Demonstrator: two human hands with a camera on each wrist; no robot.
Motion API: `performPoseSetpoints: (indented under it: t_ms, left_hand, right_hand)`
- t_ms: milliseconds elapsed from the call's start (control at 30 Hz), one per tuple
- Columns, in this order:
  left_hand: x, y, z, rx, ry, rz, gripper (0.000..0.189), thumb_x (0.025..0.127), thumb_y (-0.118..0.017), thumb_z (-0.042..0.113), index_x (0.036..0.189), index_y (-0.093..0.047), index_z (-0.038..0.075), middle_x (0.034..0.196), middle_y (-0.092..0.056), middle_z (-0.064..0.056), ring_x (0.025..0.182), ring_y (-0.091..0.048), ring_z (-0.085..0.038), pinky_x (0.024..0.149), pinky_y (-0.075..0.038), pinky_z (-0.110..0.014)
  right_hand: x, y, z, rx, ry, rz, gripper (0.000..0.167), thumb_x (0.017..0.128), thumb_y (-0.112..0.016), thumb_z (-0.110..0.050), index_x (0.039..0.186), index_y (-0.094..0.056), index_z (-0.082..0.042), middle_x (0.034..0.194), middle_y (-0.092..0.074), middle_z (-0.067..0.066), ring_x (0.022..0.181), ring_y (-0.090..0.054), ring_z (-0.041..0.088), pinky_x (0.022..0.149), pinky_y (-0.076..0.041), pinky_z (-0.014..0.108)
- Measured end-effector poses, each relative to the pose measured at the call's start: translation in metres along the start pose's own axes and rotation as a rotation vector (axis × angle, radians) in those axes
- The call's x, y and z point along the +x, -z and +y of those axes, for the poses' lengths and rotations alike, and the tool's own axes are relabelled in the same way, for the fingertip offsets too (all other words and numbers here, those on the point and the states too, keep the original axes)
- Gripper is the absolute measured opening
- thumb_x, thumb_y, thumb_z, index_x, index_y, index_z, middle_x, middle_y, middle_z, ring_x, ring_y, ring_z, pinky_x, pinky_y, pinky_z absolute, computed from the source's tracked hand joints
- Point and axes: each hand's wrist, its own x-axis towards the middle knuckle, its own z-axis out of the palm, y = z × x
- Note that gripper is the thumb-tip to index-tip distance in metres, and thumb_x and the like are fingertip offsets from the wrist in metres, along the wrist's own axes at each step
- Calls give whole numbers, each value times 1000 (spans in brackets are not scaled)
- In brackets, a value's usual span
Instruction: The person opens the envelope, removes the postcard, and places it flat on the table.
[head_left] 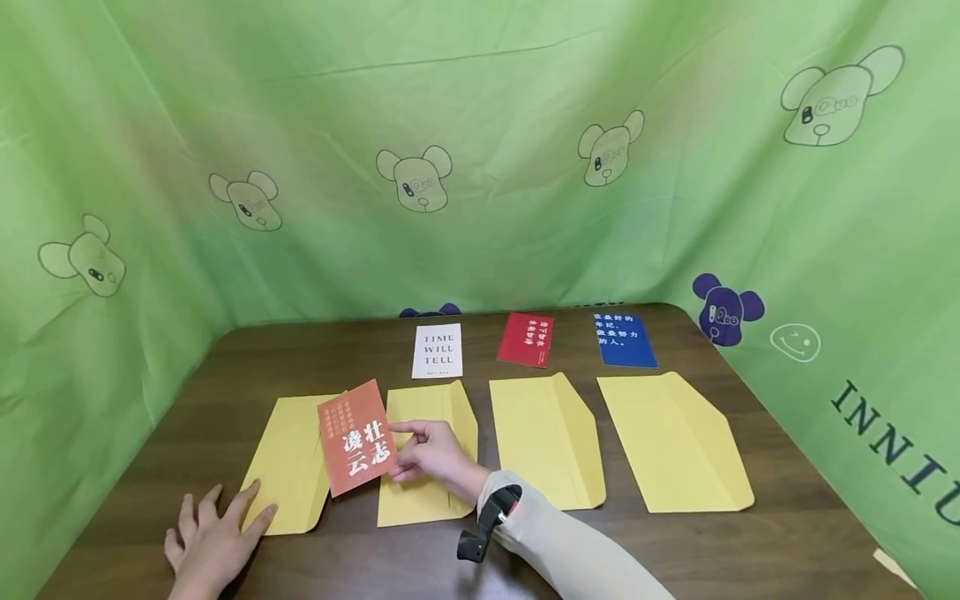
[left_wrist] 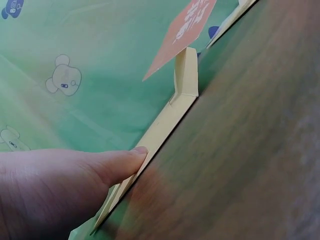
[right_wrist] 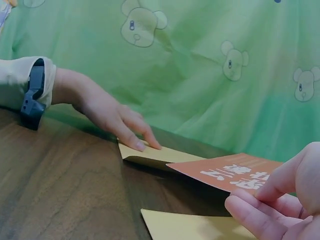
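Note:
An orange-red card (head_left: 355, 437) with white characters is pinched at its right edge by my right hand (head_left: 435, 458). It is raised over the right part of the leftmost yellow envelope (head_left: 288, 454), tilted in the head view. That envelope lies on the table with its flap side to the right, partly hidden by the card. My left hand (head_left: 217, 537) rests on the envelope's lower left corner, fingers spread; the left wrist view has the thumb (left_wrist: 127, 162) pressing its edge. Under my right hand lies a second yellow envelope (head_left: 405, 504).
Two more yellow envelopes (head_left: 528, 442) lie in the row to the right. Behind the row are a white card (head_left: 438, 354), a red card (head_left: 527, 340) and a blue card (head_left: 626, 342). Green printed cloth (head_left: 510, 242) hangs around the brown table (head_left: 285, 358).

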Motion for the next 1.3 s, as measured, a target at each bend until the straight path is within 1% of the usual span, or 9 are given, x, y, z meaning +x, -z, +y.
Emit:
performPoseSetpoints:
  t_ms: [133, 333, 500, 700, 900, 1067, 1167, 1300]
  left_hand:
    - [-1, -1, -1, -10, 4, -2, 83, 95, -42, 70, 152, -36, 10, 151, -6, -37, 138, 20, -61, 97, 7, -81]
    - [1, 0, 1, -6, 14, -15, 83, 95, -42, 70, 152, -35, 10, 152, -5, -37, 138, 20, -61, 98, 8, -81]
    - [2, 3, 2, 5, 23, -40, 82, 96, -41, 68, 153, -33, 11, 153, -2, -36, 137, 23, -60, 98, 9, -80]
    - [1, 3, 3, -2, 13, -27, 82, 96, -42, 68, 153, -34, 10, 153, -2, -36, 137, 23, -60, 98, 9, -80]
    - [0, 0, 2, -11, 4, -12, 81, 96, -44, 67, 152, -35, 10, 152, -4, -37, 137, 21, -61, 97, 7, -81]
    - [1, 1, 3, -12, 17, -31, 82, 96, -42, 69, 153, -34, 11, 153, -1, -36, 138, 24, -59, 98, 8, -80]
    - [1, 2, 2, -10, 23, -36, 81, 96, -42, 68, 153, -33, 11, 153, -1, -36, 137, 24, -59, 98, 8, -80]
    - [0, 1, 2, -6, 14, -23, 80, 97, -43, 66, 153, -34, 10, 153, -3, -36, 138, 22, -60, 98, 7, -80]
  right_hand:
    - [5, -2, 0, -2, 8, 7, 57, 79, -57, 22, 134, -58, 7, 64, -61, 10, 60, -69, 20, 63, -60, 38]
    - [19, -4, -2, 31, 21, 37, 56, 80, -52, 21, 133, -59, 6, 64, -57, 11, 59, -68, 19, 63, -60, 37]
    - [33, -4, -7, 75, 11, 81, 57, 79, -53, 21, 134, -59, 5, 63, -58, 11, 57, -67, 17, 64, -60, 36]
    - [56, -5, -14, 130, -26, 157, 57, 79, -54, 21, 133, -60, 4, 62, -62, 13, 56, -67, 17, 64, -60, 34]
    - [76, -4, -18, 176, -48, 195, 56, 82, -55, 21, 135, -59, 3, 80, -69, 21, 59, -68, 18, 68, -60, 34]
    - [85, -5, -20, 179, -50, 217, 55, 85, -55, 21, 137, -56, 4, 90, -68, 27, 61, -68, 18, 73, -60, 35]
    - [89, -7, -21, 183, -57, 222, 54, 85, -54, 21, 137, -55, 6, 97, -67, 29, 67, -71, 23, 75, -59, 36]
    - [95, -10, -20, 191, -72, 242, 50, 87, -54, 20, 135, -55, 9, 103, -67, 31, 78, -73, 30, 75, -59, 36]
